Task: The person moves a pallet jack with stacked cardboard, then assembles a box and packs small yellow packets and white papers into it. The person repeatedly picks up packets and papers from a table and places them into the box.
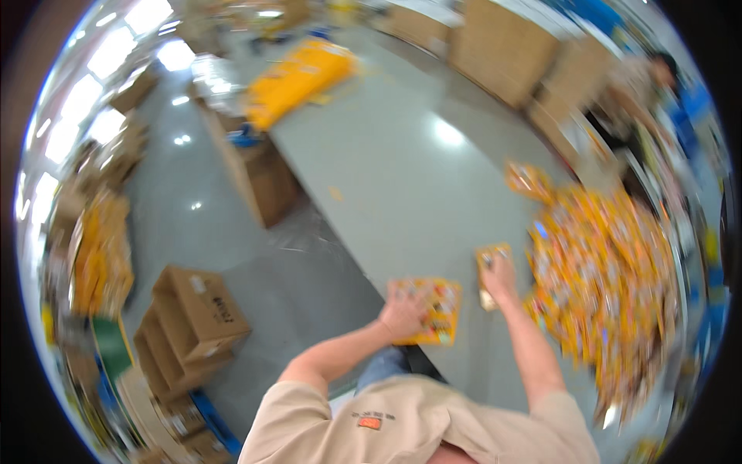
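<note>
My left hand (pixel 406 311) lies spread on a yellow printed flat pack (pixel 445 316) at the near edge of the grey-green table. The hand covers much of the pack's left half, and blur leaves it unclear whether this is a bag or a carton. To its right, my right hand (pixel 499 278) grips a smaller, narrow yellow packet (pixel 486 298) with a pale lower end. Beside that hand, a large heap of yellow printed packets (pixel 603 278) covers the table's right side.
A big yellow bundle (pixel 301 78) lies at the table's far end, near a cardboard box (pixel 261 180). Open cartons (pixel 197 319) stand on the floor to my left. Large cardboard boxes (pixel 501 49) line the far right side, where another person (pixel 632 95) leans in.
</note>
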The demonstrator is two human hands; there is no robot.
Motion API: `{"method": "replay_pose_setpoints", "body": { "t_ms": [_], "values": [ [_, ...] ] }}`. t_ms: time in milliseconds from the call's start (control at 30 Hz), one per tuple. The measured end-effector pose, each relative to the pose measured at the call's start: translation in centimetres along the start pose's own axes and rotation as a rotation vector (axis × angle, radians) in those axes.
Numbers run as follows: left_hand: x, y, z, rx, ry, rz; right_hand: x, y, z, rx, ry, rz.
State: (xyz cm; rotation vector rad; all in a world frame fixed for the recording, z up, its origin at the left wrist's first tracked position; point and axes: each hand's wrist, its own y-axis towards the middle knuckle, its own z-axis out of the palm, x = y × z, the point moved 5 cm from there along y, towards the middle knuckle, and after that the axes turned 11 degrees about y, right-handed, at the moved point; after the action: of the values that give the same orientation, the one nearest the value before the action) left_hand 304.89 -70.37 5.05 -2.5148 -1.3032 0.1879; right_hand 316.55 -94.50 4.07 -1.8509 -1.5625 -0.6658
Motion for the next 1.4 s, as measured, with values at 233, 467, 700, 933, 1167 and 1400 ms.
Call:
{"method": "replay_pose_setpoints", "body": {
  "t_ms": [233,467,700,933,1167,1400],
  "values": [
    [-6.7,3.5,-0.7,-0.316,-0.026,0.175,-3.5,-17.3,3.8,-0.069,0.164,0.122],
    [-8.0,3.0,-1.4,-0.174,-0.054,0.177,-6.9,-9.9,-11.3,-0.458,-0.138,0.197],
    [-10.5,2.4,-0.8,-0.121,0.048,0.105,-10.0,-11.1,-10.1,-0.282,-0.119,0.186],
    [-13.5,1.8,-1.2,-0.178,0.05,0.273,-9.1,-20.9,-10.4,-0.192,-0.076,0.115],
    [-19.0,4.2,-3.4,-0.17,0.009,0.332,-22.3,-18.4,-18.6,-0.26,-0.438,0.014],
    [-17.3,3.9,0.6,-0.009,0.103,0.376,-14.7,-24.2,-10.8,-0.406,-0.11,0.206]
  ]
}}
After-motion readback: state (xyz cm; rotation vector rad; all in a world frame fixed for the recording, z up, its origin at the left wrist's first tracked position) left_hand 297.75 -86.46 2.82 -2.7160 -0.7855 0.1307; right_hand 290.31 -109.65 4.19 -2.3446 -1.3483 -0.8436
